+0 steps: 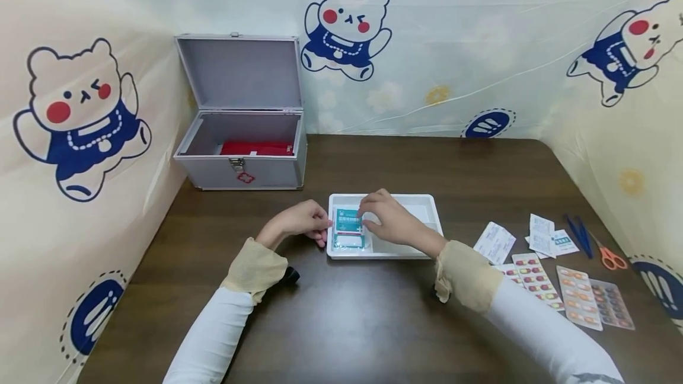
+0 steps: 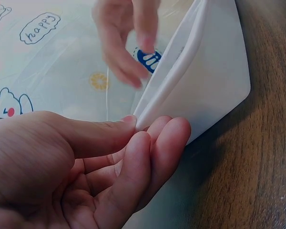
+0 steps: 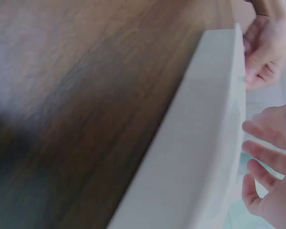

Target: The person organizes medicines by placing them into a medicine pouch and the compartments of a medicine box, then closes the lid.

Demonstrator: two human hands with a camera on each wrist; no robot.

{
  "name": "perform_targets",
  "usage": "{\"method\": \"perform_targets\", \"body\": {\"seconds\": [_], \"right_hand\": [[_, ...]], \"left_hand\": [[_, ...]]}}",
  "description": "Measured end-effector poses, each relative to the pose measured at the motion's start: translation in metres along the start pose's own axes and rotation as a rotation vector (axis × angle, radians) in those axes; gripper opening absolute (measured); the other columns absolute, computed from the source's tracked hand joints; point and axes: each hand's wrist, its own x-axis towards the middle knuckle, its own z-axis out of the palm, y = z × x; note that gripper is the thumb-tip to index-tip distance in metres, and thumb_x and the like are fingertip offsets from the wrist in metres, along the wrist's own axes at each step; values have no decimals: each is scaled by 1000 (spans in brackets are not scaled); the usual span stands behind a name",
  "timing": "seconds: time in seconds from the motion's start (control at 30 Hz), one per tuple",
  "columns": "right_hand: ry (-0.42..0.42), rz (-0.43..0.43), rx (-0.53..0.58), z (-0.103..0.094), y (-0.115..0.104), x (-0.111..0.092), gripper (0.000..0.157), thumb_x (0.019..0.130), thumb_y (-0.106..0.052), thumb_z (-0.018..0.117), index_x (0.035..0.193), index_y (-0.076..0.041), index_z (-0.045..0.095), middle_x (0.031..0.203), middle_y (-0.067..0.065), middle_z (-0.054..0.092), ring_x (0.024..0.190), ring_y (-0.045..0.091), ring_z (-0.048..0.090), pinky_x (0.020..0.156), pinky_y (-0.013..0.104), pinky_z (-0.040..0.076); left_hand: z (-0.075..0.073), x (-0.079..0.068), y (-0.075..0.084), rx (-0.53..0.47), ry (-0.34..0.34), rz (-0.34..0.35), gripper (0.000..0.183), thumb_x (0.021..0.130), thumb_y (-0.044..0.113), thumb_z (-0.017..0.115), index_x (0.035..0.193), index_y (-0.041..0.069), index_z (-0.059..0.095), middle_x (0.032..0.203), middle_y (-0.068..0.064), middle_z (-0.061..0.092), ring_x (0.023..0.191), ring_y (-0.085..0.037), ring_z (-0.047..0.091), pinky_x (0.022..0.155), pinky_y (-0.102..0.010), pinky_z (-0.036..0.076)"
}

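A white shallow tray (image 1: 421, 212) rests on the table. At its left edge, my left hand (image 1: 301, 221) pinches the rim between thumb and fingers; the left wrist view shows this grip on the tray wall (image 2: 214, 71) up close. Teal-and-white flat packets (image 1: 347, 218) lie in the left part of the tray. My right hand (image 1: 392, 218) is over the tray beside these packets, its fingertips near their right side. In the right wrist view the fingers of the right hand (image 3: 276, 162) are spread and loosely bent, with nothing seen between them.
A silver first-aid case (image 1: 242, 170) stands lid up at the back left, a red pouch (image 1: 256, 147) inside. To the right lie white paper packets (image 1: 495, 243), pill blister packs (image 1: 578, 298), blue tweezers (image 1: 580, 236) and orange-handled scissors (image 1: 612, 258).
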Motion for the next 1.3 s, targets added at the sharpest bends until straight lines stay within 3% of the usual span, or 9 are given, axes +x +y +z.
{"method": "perform_targets", "body": {"seconds": [0.17,0.33,0.4,0.7,0.9,0.97,1.2,1.3], "right_hand": [[99,19,20,-25,16,-29,22,92,-12,70,113,-9,70,124,12,63,121,29,51,103,48,48],[188,9,-7,-50,48,-66,27,88,-6,72,114,-4,68,120,18,65,117,37,52,100,54,46],[195,44,-24,-57,64,-80,30,87,-4,73,117,-3,67,121,19,65,117,40,53,99,56,45],[132,282,-44,-78,135,-146,40,89,-8,71,126,2,59,126,29,60,119,50,52,97,65,42],[26,470,-19,-83,169,-177,55,91,-21,71,135,2,50,132,36,53,121,54,50,94,67,44],[13,471,-24,-81,174,-183,58,90,-22,73,136,1,49,132,36,53,120,54,51,93,67,44],[-8,335,-62,-70,175,-189,61,83,-20,81,135,-5,53,125,30,58,109,46,59,87,62,49],[-26,336,-72,-67,174,-189,62,82,-21,82,134,-5,54,120,30,58,102,41,61,84,58,51]], "left_hand": [[-2,-4,-2,22,18,1,22,101,11,58,87,-3,68,72,-7,70,62,-11,67,66,-23,58],[-9,-5,-4,26,16,-2,22,101,12,57,89,-3,68,74,-7,69,63,-11,67,67,-24,58],[-12,-6,-4,30,14,-5,22,101,12,57,90,-3,68,74,-7,69,63,-11,67,67,-23,58],[-16,-9,-9,31,22,-22,21,101,10,56,92,-3,70,73,-5,69,64,-11,66,66,-24,58],[-12,-8,-9,17,12,3,22,101,10,56,95,-6,70,72,-5,69,62,-10,66,65,-23,58],[-11,-7,-8,10,4,2,22,101,10,56,96,-7,69,72,-5,69,62,-10,66,65,-22,58],[-2,-1,-6,1,-14,-6,21,101,9,56,93,-4,70,73,-5,69,64,-11,67,65,-23,58],[0,2,-3,0,-19,-1,21,101,9,56,93,-4,70,73,-6,69,64,-11,67,65,-23,58]]}}
